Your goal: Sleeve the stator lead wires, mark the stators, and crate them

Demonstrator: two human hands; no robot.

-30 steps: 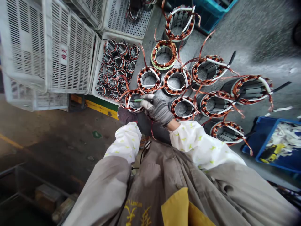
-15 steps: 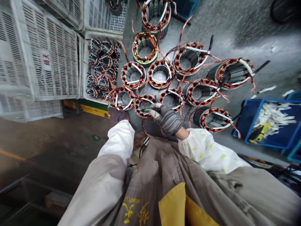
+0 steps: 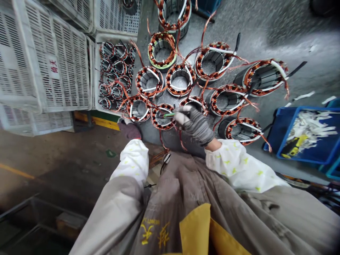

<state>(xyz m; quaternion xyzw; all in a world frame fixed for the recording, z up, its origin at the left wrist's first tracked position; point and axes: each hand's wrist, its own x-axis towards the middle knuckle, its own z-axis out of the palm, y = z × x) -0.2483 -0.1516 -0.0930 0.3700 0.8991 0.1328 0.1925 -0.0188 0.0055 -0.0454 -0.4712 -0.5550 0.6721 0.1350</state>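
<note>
The copper-wound stator (image 3: 161, 117) sits at the near end of the cluster on the concrete floor (image 3: 278, 35). Your right hand (image 3: 195, 125), in a grey knit glove, pinches a green-handled tool (image 3: 169, 115) right over its rim. Your left hand (image 3: 129, 130), in a dark glove, rests just beside the stator, and you can't tell how far it's open. Other stators (image 3: 180, 80) crowd ahead, their copper leads (image 3: 208, 26) tangling. To the left, a white crate (image 3: 95, 71) holds smaller stators (image 3: 114, 69) — the stacked white crates (image 3: 62, 71) beside it carry a label with red Chinese characters (image 3: 54, 68). To the right is a blue tray (image 3: 283, 122) of white scraps (image 3: 316, 129). Yellow characters (image 3: 153, 234) mark your smock (image 3: 183, 187).
</note>
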